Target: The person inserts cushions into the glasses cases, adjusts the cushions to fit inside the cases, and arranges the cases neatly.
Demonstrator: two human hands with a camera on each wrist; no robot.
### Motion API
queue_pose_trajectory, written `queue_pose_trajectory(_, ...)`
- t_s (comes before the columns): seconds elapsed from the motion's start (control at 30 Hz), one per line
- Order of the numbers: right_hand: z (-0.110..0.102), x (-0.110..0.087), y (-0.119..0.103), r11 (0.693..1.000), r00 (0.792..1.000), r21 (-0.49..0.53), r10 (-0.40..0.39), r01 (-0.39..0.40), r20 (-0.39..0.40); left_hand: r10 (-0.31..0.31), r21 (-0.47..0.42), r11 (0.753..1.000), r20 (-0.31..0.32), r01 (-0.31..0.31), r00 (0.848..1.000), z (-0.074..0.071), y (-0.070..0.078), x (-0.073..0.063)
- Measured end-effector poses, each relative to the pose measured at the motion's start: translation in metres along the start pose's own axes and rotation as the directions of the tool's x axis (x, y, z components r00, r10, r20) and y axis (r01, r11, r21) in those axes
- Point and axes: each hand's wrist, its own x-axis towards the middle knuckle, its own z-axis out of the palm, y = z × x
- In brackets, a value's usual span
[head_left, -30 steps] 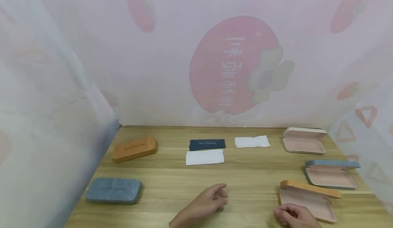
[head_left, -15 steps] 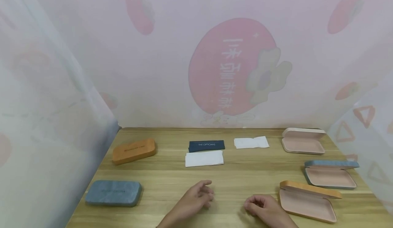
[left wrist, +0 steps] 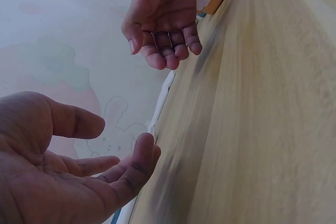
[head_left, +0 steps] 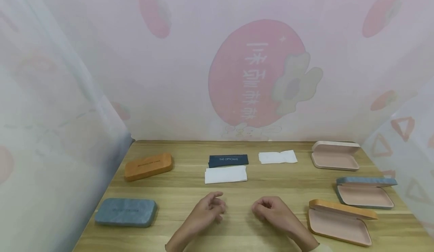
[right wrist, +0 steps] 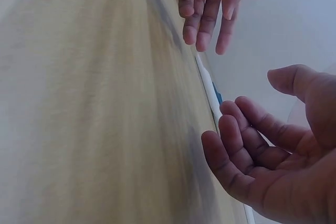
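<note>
A wood-grain counter point(head_left: 278, 186) fills the lower part of the head view, its pale brown bands running mostly from side to side. Behind it rises a whitish-pink backdrop point(head_left: 183, 93), while similar pale sheeting closes in the left side point(head_left: 51, 105) and right side point(head_left: 417, 150) of the frame. A large red strawberry print point(head_left: 227, 78) sits right of centre on the backdrop, with a beige flower shape point(head_left: 312, 77) at its right edge and a faint rabbit drawing point(head_left: 249, 132) beneath. Outlined triangles point(head_left: 403, 127) mark the right-hand sheeting.

White characters run down the strawberry print, but I cannot read them with certainty. At centre, a dark blue folded cloth point(head_left: 228, 161) reads "THE OPTICIANS". The closed orange case point(head_left: 148, 167) at left and the closed blue-grey case point(head_left: 125, 212) at lower left each bear a line of dark lettering too blurred to read.

The left hand point(head_left: 207, 208), at lower centre, has loosely bent, parted fingers; the right hand point(head_left: 271, 210), facing it, is relaxed and gently curved. Nearest them are the white folded cloth point(head_left: 225, 174), just in front of the blue one, and the open orange case point(head_left: 340, 223) at lower right. Farther back on the right stand an open blue case point(head_left: 366, 195) and an open white case point(head_left: 335, 158), with another white cloth point(head_left: 278, 157) to its left.
</note>
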Motion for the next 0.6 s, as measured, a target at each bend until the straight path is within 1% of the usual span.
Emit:
queue_pose_trajectory(0.17, 0.0, 0.015, -0.005, 1.0, 0.999, 0.013, -0.005, 0.005, -0.041, 0.007, 0.006, 1.0, -0.033, -0.007, 0.999, -0.011, 0.0, 0.002)
queue_pose_trajectory(0.37, -0.002, 0.031, -0.009, 1.0, 0.995, 0.023, 0.007, -0.005, -0.103, 0.001, 0.026, 1.0, -0.097, 0.002, 0.995, -0.023, 0.0, 0.006)
queue_pose_trajectory(0.47, -0.003, 0.04, -0.011, 0.999, 0.988, 0.009, 0.035, -0.034, -0.153, -0.003, 0.027, 1.0, -0.137, 0.007, 0.991, -0.027, 0.0, 0.011)
queue_pose_trajectory(0.6, -0.006, 0.052, -0.015, 0.998, 0.974, 0.008, 0.063, -0.063, -0.216, 0.004, 0.054, 0.999, -0.186, 0.006, 0.982, -0.032, -0.001, 0.019)
